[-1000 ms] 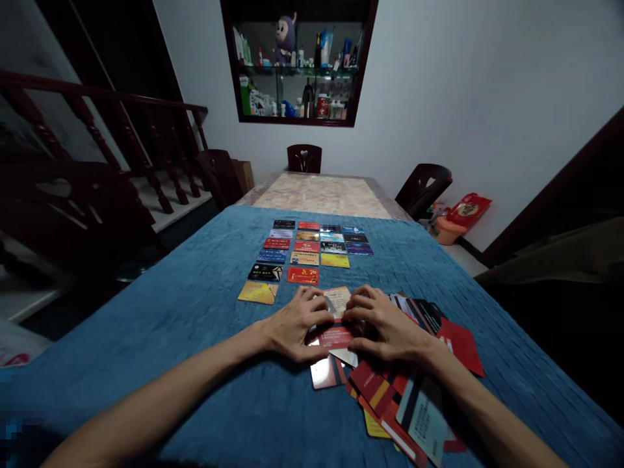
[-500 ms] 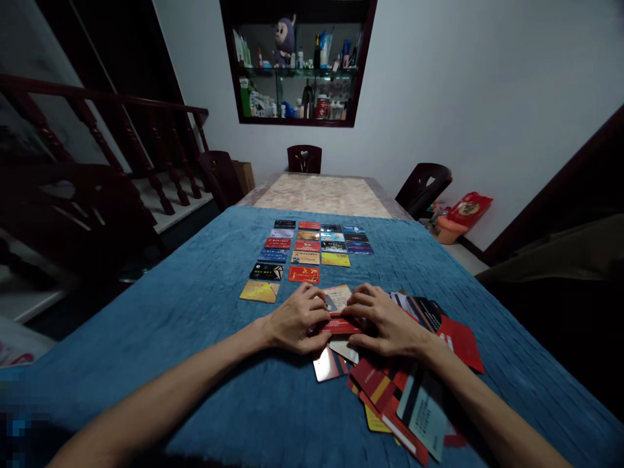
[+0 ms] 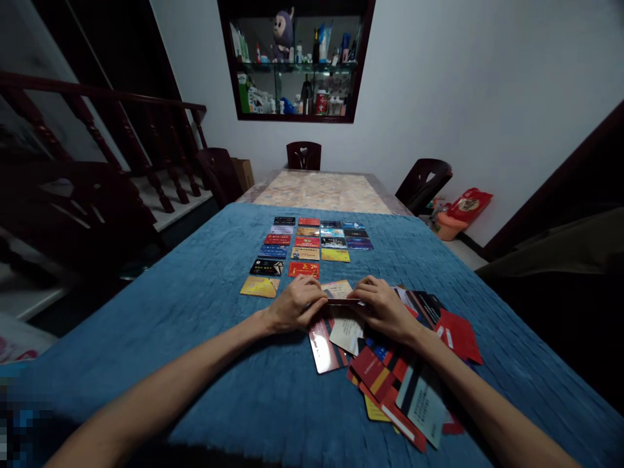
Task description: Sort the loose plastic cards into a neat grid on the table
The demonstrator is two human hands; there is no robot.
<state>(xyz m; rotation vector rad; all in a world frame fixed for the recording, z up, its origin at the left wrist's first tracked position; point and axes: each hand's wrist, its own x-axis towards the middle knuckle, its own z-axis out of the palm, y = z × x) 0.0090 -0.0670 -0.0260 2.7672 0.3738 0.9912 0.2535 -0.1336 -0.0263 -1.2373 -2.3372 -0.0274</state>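
Note:
My left hand [image 3: 298, 304] and my right hand [image 3: 383, 307] pinch a red card [image 3: 343, 301] between them by its two ends. The card is tilted so that mostly its thin edge shows. Just behind it lies a pale card with a picture [image 3: 338, 288], partly hidden. Below my hands, a whitish card [image 3: 347, 330] overlaps a shiny reddish card [image 3: 324, 348] on the cloth. A loose pile of cards [image 3: 419, 403] spreads under and beside my right forearm, with a red sleeve [image 3: 461, 338] at its right edge.
Several cards lie in columns ahead, among them a gold card [image 3: 260, 286] and a red card [image 3: 304, 269]. A blue cloth [image 3: 195, 305] covers the near part of the marble-patterned table [image 3: 322, 188]. Dark wooden chairs [image 3: 423, 185] stand around it.
The red card, its printed face visible before, is now tipped nearly edge-on between my fingers. Both hands have shifted slightly up in view, uncovering more of the whitish card.

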